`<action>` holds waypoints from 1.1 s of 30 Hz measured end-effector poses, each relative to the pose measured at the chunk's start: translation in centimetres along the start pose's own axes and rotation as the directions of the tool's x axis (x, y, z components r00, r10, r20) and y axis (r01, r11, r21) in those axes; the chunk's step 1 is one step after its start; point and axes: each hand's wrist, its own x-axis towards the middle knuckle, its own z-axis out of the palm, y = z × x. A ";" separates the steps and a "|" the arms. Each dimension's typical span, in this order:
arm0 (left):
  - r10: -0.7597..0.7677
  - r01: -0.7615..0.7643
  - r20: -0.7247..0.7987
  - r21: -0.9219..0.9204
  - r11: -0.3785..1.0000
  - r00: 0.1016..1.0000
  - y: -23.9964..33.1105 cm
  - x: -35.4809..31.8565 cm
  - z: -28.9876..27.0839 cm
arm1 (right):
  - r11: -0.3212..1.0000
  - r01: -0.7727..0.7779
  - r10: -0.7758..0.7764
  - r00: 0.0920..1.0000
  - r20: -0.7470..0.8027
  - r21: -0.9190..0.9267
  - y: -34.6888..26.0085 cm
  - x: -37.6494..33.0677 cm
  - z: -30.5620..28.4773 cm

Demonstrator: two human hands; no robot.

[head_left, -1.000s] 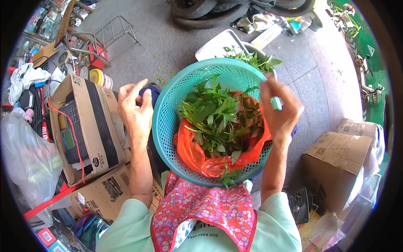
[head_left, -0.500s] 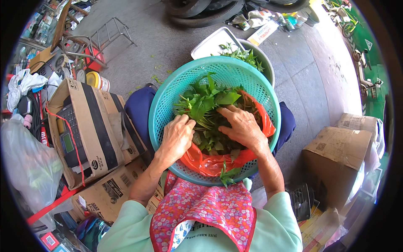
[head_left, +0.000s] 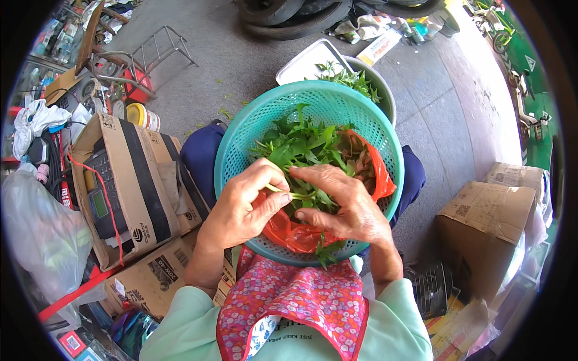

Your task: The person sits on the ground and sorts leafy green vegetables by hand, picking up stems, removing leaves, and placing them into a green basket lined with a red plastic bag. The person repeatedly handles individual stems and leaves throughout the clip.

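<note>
A turquoise plastic basket (head_left: 235, 141) rests on my lap, with an orange-red plastic bag (head_left: 379, 171) spread open inside it. Leafy green stems (head_left: 307, 141) lie heaped at the basket's far side, and more greens fill the bag. Over the bag, my left hand (head_left: 244, 204) is closed in a pinch on a thin green stem (head_left: 280, 192), which runs toward my right hand. My right hand (head_left: 349, 204) faces it with thumb and fingers apart around the leaves; whether a finger touches the stem is unclear. A loose sprig (head_left: 327, 251) hangs at the near rim.
Beyond the basket stand a grey basin (head_left: 388, 99) with more greens and a white tray (head_left: 310, 60). Cardboard boxes flank me, a striped one (head_left: 141, 198) at left and a brown one (head_left: 481, 222) at right. Black tyres (head_left: 295, 18) lie at the back.
Both hands have come up out of the greens and nearer to me. My left hand now pinches a single stem between them; the leaf heap has settled slightly.
</note>
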 end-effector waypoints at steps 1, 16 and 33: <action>0.039 -0.041 -0.027 -0.063 0.997 0.999 -0.2 0.2 -0.3 | 0.999 -0.030 0.029 0.999 0.031 0.030 0.1 0.0 0.4; -0.326 0.037 -0.377 -0.604 0.796 0.867 -1.8 0.4 2.2 | 0.900 -0.428 0.433 0.901 -0.042 0.088 -0.7 -1.6 -2.5; -0.147 0.126 -0.160 -0.133 0.983 0.976 -0.5 0.3 3.1 | 0.967 -0.098 0.100 0.995 -0.005 -0.234 -1.4 0.1 -0.5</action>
